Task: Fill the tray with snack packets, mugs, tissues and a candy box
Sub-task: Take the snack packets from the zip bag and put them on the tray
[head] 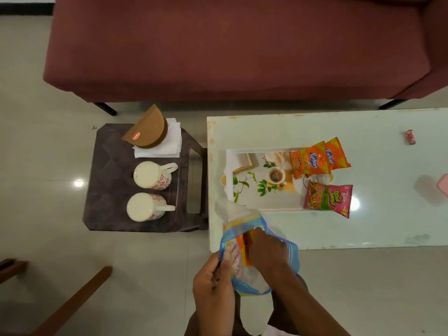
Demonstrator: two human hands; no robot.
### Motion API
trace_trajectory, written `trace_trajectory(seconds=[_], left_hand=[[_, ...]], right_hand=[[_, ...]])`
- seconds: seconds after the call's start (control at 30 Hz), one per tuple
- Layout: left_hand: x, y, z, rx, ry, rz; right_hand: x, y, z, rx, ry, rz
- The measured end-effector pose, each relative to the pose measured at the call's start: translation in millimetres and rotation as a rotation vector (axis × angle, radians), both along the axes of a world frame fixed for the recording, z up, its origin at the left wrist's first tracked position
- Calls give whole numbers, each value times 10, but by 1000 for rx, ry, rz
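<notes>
Three packets [320, 163] on the tray [254, 192], mugs [151, 175], tissues [169, 149], candy box [148, 130] untouched left of it; left hand [213, 287] pinches the bag [278, 241], right hand [266, 253] grips a fourth packet [242, 248]

Floral tray [257, 150] lies flat; two orange packets [308, 161] overlap its 2 o'clock corner, a pink packet [327, 198] its 4. Toward 9: two white mugs [151, 175], tissues [167, 147] under a brown candy box [148, 129].

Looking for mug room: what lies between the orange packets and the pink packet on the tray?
Nothing; the head view shows only a narrow bare strip of the tray between the orange packets and the pink packet.
</notes>
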State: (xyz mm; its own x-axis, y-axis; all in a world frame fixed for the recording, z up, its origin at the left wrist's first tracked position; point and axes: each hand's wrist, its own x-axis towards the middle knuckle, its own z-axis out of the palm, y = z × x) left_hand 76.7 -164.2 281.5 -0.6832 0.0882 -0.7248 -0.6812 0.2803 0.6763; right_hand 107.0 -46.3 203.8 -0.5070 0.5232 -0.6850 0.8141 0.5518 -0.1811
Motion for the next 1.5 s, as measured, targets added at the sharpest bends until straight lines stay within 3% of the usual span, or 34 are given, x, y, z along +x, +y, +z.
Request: trace_trajectory(seconds=[0.13,0.27,0.5,0.6,0.7,0.8,1.0,1.17,1.37,1.5], left_hand=[[-124,-93,-64,-34,66,-15],[-241,-159,-98,-16,75,17],[-315,-161,-150,5,37,65],[-291,-119,-149,-19,26,72],[-242,-88,-183,-57,42,64],[-162,-40,-202,-44,45,52],[-26,81,-228,-36,42,80],[161,206,-323,-113,54,84],[370,397,-343,-172,52,128],[453,516,-256,-129,85,82]], right_hand=[[-181,-207,128,-79,65,-25],[-186,-283,733,-80,295,-132],[173,181,1669,-152,760,-718],[387,612,1697,33,847,-798],[554,1027,1328,177,845,-812],[629,1384,718,197,841,-872],[676,1866,-340,111,755,-1055],[743,1966,-945,-39,639,-1034],[934,2034,-1305,6,503,-940],[1079,2048,-1111,47,431,-979]])
